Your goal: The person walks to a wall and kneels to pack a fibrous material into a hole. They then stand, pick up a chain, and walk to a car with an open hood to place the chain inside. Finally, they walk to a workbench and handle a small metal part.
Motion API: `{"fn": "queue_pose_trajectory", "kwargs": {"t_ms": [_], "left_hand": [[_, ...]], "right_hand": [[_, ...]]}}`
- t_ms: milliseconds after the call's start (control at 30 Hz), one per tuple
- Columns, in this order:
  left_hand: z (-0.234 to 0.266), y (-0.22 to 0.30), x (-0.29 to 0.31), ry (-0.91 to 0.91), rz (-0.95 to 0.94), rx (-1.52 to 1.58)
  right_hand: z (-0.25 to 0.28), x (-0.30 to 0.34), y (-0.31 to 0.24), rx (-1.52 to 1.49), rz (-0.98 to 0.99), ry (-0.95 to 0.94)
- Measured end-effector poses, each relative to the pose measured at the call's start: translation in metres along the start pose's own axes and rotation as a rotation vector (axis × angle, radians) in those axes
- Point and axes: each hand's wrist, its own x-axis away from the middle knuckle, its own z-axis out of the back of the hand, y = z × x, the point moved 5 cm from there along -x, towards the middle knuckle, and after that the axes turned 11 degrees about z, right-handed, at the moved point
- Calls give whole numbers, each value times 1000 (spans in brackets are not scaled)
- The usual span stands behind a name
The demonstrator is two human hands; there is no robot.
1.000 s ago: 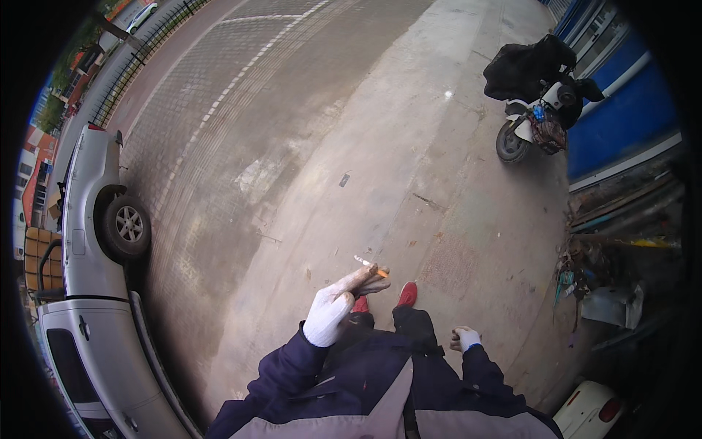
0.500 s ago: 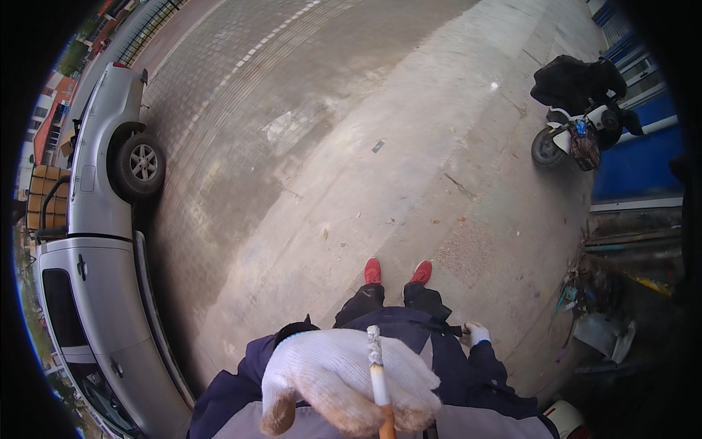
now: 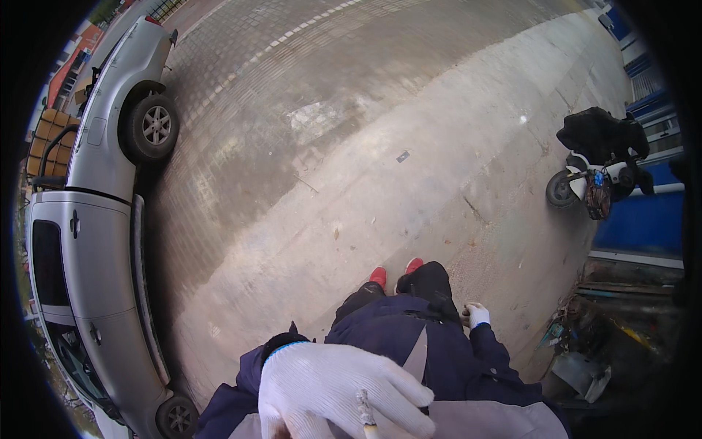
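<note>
My left hand (image 3: 329,380), in a white knitted glove with a blue cuff edge, is raised close in front of my chest at the bottom of the view. A lit cigarette (image 3: 365,412) with a long ash tip is pinched between its fingers, its lower end cut off by the frame edge. Low at my right side hangs my right hand (image 3: 477,314), gloved in white too. Its fingers are slightly curled and apart, and I see nothing in them. Both arms wear dark blue sleeves.
A silver pickup truck (image 3: 102,263) stands along the left. On the right are a scooter (image 3: 585,179) with a black cover, a blue wall panel (image 3: 636,227) and a pile of scrap (image 3: 585,373). Concrete paving (image 3: 351,212) stretches ahead of my red shoes (image 3: 378,276).
My left hand has sunk lower, taking the cigarette partly out of frame. My feet have shifted in a step, and the truck and scooter sit differently in the view.
</note>
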Motion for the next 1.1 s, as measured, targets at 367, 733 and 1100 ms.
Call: {"fn": "queue_pose_trajectory", "kwargs": {"t_ms": [367, 733, 1100], "left_hand": [[149, 44, 356, 2134, 495, -781], [172, -21, 608, 2747, 573, -85], [304, 164, 705, 2493, 1888, -650]], "right_hand": [[-102, -150, -137, -2, -89, -65], [-336, -283, -410, 239, 191, -341], [-500, -351, -446, 220, 169, -247]]}}
